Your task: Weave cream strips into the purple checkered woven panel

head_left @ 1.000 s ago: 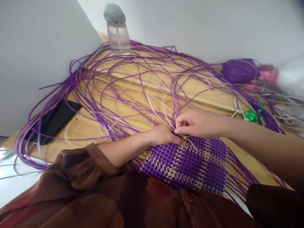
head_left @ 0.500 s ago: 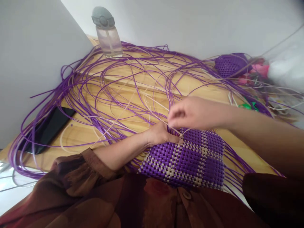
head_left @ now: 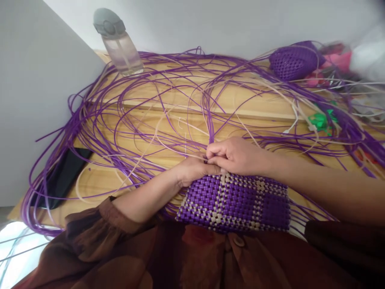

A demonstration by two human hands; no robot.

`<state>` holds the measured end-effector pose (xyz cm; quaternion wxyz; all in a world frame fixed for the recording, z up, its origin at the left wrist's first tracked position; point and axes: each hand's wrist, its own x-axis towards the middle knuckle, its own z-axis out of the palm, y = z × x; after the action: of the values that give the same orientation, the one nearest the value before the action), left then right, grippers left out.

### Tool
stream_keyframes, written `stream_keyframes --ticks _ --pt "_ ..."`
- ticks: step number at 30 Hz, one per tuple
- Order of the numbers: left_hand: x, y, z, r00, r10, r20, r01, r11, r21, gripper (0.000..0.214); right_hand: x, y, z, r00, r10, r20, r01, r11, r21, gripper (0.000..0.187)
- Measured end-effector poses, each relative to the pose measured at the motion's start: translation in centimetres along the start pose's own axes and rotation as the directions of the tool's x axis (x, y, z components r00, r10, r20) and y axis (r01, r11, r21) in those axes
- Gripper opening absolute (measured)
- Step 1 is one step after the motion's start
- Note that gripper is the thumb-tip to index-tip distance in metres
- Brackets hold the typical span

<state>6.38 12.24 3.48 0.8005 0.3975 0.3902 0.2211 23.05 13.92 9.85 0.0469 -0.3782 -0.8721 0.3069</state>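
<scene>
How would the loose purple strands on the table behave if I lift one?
The purple strands lie in wide loops, so one would probably spring, not hang limp. They cross thickly, so lifting one may drag others.

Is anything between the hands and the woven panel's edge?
Nothing visible. The left hand and right hand both sit at the far edge of the woven panel, the right pinching purple strands there.

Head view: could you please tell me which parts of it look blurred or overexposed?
Head view: the purple-and-cream woven plastic panel, left hand and right hand are sharp; the pink-and-white clutter at far right is smeared; the bright bottom-left corner is blown out.
</scene>
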Motion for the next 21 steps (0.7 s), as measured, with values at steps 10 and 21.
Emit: stream_keyframes --ticks 10,21 --pt "-0.4 0.2 0.7 0.992 0.021 -0.122 -0.019 1.0 0.018 0.03 0.5 0.7 0.5 0.998 -0.05 -0.046 0.052 0.998 0.03 0.012" --pt "-0.8 0.3 0.0 0.995 -0.044 -0.088 0.053 0.993 0.101 0.024 0.4 -0.7 -0.3 0.999 -0.045 -0.02 0.04 0.977 -0.211 0.018"
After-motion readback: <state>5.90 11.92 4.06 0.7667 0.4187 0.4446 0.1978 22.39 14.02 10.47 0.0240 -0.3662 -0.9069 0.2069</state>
